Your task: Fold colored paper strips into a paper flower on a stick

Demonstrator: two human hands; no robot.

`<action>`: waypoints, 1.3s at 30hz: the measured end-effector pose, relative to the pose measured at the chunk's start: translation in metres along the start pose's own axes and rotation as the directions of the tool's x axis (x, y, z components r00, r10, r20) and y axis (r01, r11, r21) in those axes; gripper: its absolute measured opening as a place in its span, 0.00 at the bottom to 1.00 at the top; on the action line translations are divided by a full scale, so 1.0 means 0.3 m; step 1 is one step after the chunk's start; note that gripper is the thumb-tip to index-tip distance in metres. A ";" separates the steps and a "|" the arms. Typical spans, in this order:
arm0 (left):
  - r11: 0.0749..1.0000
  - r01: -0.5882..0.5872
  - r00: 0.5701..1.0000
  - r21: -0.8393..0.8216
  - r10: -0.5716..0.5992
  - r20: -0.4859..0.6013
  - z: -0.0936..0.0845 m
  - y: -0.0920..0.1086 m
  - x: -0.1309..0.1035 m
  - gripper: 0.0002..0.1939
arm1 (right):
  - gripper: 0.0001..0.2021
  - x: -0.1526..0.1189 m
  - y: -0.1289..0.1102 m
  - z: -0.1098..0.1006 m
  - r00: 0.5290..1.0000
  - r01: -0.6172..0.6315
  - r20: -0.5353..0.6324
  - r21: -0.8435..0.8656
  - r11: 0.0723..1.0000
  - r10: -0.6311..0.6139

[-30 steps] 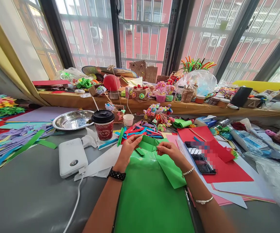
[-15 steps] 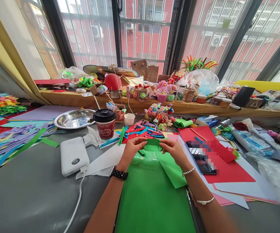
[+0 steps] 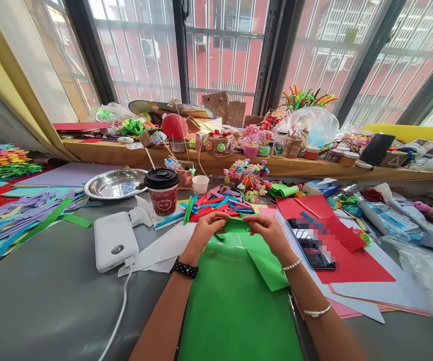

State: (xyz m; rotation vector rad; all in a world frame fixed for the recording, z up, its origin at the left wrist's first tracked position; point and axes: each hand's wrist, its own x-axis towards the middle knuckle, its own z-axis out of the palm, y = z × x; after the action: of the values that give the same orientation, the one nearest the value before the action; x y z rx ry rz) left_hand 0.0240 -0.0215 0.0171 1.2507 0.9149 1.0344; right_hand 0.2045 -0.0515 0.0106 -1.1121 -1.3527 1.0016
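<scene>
Our left hand (image 3: 203,233) and right hand (image 3: 271,234): fingertips pinched on opposite ends of small folded green paper rectangle (image 3: 237,225) | held at far end of broad glossy green sheet (image 3: 239,301) | we judge: folding; next crease needs aligned edges

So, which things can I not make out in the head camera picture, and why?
All in the head view:
Small folded green paper: ends partly covered by the left hand and right hand.
Large flat green surface: near end cut off by the bottom edge.
Black rectangular phone: screen partly pixelated.
Dark red cup: contents hidden by its black plastic lid.
</scene>
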 end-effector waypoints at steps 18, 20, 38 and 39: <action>0.997 0.076 0.997 0.033 -0.077 0.032 0.012 -0.012 0.003 0.15 | 0.11 -0.007 -0.015 0.011 0.996 0.069 0.054 -0.062 0.996 -0.066; 0.997 0.068 0.997 0.045 -0.070 0.033 0.012 -0.010 0.002 0.15 | 0.14 -0.009 -0.022 0.012 0.994 0.079 0.077 -0.036 0.996 -0.076; 0.986 0.031 0.996 0.162 -0.045 0.079 0.028 -0.002 -0.006 0.15 | 0.13 -0.002 0.010 0.021 0.999 0.033 -0.027 -0.185 0.982 -0.039; 0.985 0.025 0.997 0.172 -0.037 0.066 0.027 -0.005 -0.005 0.15 | 0.13 -0.002 0.009 0.022 0.999 0.036 -0.024 -0.190 0.981 -0.041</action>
State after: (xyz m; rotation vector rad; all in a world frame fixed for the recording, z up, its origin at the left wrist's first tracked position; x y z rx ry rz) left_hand 0.0315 -0.0253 0.0166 1.4017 0.9828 0.8975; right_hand 0.1983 -0.0514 0.0073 -1.2315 -1.4647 0.8395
